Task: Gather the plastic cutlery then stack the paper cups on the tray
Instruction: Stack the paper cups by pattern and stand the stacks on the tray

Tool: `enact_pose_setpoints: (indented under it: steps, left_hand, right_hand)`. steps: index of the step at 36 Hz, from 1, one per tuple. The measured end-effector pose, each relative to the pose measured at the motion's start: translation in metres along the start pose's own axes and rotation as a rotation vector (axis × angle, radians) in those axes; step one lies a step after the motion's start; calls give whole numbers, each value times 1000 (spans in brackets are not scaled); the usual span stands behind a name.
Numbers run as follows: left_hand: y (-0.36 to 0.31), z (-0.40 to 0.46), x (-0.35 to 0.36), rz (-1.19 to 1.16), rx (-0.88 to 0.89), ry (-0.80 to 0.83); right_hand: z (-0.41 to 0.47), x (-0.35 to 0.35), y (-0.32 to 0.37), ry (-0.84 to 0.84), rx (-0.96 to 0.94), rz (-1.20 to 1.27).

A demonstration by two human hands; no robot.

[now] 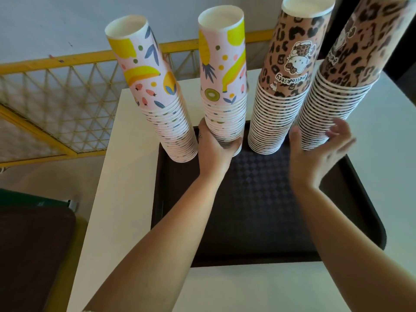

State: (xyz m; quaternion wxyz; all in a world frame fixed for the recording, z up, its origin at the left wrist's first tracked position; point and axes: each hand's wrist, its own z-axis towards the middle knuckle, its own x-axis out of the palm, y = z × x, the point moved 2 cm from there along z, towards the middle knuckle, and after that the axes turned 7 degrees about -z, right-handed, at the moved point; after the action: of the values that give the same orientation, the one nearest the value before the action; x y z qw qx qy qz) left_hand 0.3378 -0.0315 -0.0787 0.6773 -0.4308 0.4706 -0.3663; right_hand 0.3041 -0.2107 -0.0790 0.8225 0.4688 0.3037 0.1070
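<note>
**A:** White table [135, 140] pushed up against a yellow lattice railing [56, 86], pale wall behind, and a dark tray [258, 221] sitting on the table. Four tall columns of paper cups stand upside down along the tray's far edge. Where are the hands at?

**B:** Left hand [216, 147] is wrapped around the bottom of the second fruit-print stack [222, 82], fingers curled round the lowest rims, so that one's properly gripped. The first fruit-print stack [157, 97] is just beside it on the left, leaning outward a bit, nobody touching it.

**A:** And the right?

**B:** Right hand [322, 152] is spread and relaxed, fingers against the base of the far-right leopard stack [344, 86]. It's blurry, so I can't tell whether it's pressing or only brushing. The other leopard stack [279, 91] sits between the two hands, untouched.

**A:** So what matters for whatever comes next?

**B:** All the stacks have their long axis vertical and are ahead of both hands, each hand low at a base. My guess: top-heavy columns, so any nudge should stay low. No cutlery in view.
</note>
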Motion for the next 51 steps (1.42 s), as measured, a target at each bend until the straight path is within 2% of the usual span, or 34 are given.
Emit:
enact_pose_setpoints:
  steps: [3,8,24,26,30,32,37,39,46,51]
  left_hand:
    - [0,0,3,-4,-9,-10]
    - [-1,1,9,-13,-18,-18]
    - [-8,1,21,-33,-15,-20]
    - [-9,1,24,-31,-15,-12]
    - [-12,3,26,-6,-16,-10]
    - [-12,5,28,12,-15,-19]
    - [-11,6,35,44,-15,-24]
    - [-11,6,35,34,-12,-33]
    - [-11,6,34,36,8,-21]
    - [-11,5,36,44,11,25]
  right_hand:
    - [29,1,-8,18,76,-16]
    - [59,9,-21,260,85,-51]
    - [86,-3,-37,354,11,-58]
    - [84,-6,-37,332,5,-55]
    - [54,-15,-28,92,0,-46]
    - [30,-14,-23,55,-50,-36]
    - [6,10,-19,345,-77,-23]
    - [11,20,-16,411,-75,-36]
    - [34,24,-10,487,-47,-81]
    - [38,19,-18,477,-71,-116]
